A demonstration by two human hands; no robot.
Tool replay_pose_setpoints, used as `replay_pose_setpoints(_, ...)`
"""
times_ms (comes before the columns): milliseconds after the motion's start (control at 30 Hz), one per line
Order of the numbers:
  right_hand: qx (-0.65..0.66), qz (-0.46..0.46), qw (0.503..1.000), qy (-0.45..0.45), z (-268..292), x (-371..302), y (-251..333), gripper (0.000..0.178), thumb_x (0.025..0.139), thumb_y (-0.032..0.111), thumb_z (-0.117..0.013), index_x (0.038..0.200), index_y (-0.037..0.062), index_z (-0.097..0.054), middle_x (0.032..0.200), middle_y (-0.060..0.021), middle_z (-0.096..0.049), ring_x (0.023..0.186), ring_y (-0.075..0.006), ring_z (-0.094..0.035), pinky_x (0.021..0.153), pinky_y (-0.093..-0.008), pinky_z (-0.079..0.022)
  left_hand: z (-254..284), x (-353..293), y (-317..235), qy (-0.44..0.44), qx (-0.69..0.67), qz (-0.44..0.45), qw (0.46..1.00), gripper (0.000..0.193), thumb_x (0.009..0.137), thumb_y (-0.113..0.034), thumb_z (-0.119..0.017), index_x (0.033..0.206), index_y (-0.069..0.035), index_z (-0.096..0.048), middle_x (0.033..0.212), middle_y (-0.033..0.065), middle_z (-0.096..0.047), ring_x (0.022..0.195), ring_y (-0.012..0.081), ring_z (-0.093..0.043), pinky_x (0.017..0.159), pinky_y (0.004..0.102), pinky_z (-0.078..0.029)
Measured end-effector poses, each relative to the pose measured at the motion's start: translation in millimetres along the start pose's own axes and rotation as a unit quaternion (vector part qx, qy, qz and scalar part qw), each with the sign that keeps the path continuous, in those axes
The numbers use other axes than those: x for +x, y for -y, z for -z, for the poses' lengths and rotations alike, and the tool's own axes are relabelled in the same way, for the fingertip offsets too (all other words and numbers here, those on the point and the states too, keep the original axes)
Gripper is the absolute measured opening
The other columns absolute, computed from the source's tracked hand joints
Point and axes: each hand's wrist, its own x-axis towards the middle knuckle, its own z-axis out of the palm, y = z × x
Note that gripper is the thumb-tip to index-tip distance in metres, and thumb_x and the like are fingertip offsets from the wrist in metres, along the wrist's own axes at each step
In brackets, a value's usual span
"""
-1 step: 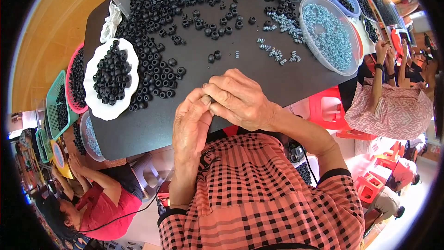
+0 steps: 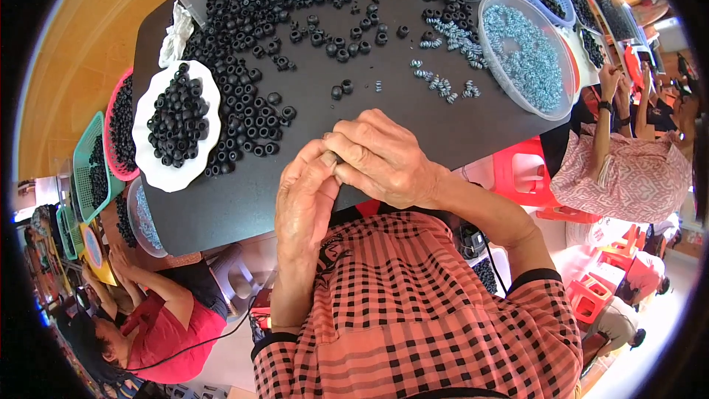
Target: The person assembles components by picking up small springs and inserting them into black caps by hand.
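My left hand (image 2: pixel 303 192) and my right hand (image 2: pixel 384 159) meet at the near edge of a dark table (image 2: pixel 413 129). Both are closed, thumbs and fingertips pinched together around a small black piece (image 2: pixel 337 159), mostly hidden by the fingers. Just beyond them lie two loose black ring-shaped parts (image 2: pixel 342 89) and a tiny coil spring (image 2: pixel 378 86). A white scalloped plate (image 2: pixel 151 168) heaped with black parts (image 2: pixel 179 122) is to the left. Small metal springs (image 2: pixel 443 87) lie to the right, beside a clear round tub (image 2: pixel 509 92) full of bluish springs (image 2: pixel 528 52).
A large spread of black parts (image 2: pixel 251 37) covers the table's far left and back. A blue basket (image 2: pixel 543 7) is at back right; pink (image 2: pixel 113 148) and green baskets (image 2: pixel 111 185) stand at left. People sit on both sides, near a red stool (image 2: pixel 521 174).
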Motion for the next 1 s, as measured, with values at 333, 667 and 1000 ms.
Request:
replay_pose_setpoints(333, 0.066, -0.085, 0.994, 0.018, 3, 2, -1, 0.033, 0.065, 0.0, -0.071, 0.097, 0.0035, -0.063, 0.09, -0.0062, -0.061, 0.074, -0.0216, -0.059, 0.066, -0.0327, -0.049, 0, 0, 4, 0.005, 0.012, -0.027, 1.0, 0.018, 0.095, -0.008, -0.049, 0.106, 0.004, -0.058, 0.096, 0.0031, -0.057, 0.091, 0.0103, -0.055, 0.087, 0.027, -0.046)
replay_pose_setpoints(667, 0.065, -0.102, 0.992, 0.025, 5, 3, 1, 0.042, 0.066, -0.001, -0.072, 0.106, 0.0037, -0.062, 0.095, -0.0069, -0.061, 0.078, -0.0229, -0.058, 0.069, -0.0336, -0.05, -3, -3, 2, 0.0, 0.081, -0.084, 0.993, 0.021, 0.095, -0.007, -0.049, 0.111, 0.004, -0.059, 0.098, 0.0054, -0.062, 0.092, 0.0095, -0.057, 0.086, 0.0255, -0.046)
replay_pose_setpoints(1000, 0.102, -0.112, 0.987, 0.057, 8, 6, 2, 0.035, 0.072, -0.005, -0.067, 0.106, 0.001, -0.061, 0.089, -0.0082, -0.059, 0.077, -0.0238, -0.058, 0.067, -0.0329, -0.05, 5, -1, 5, -0.007, 0.133, -0.099, 0.986, 0.02, 0.096, -0.008, -0.049, 0.11, 0.003, -0.058, 0.102, 0.0078, -0.061, 0.094, 0.0143, -0.058, 0.09, 0.0311, -0.046)
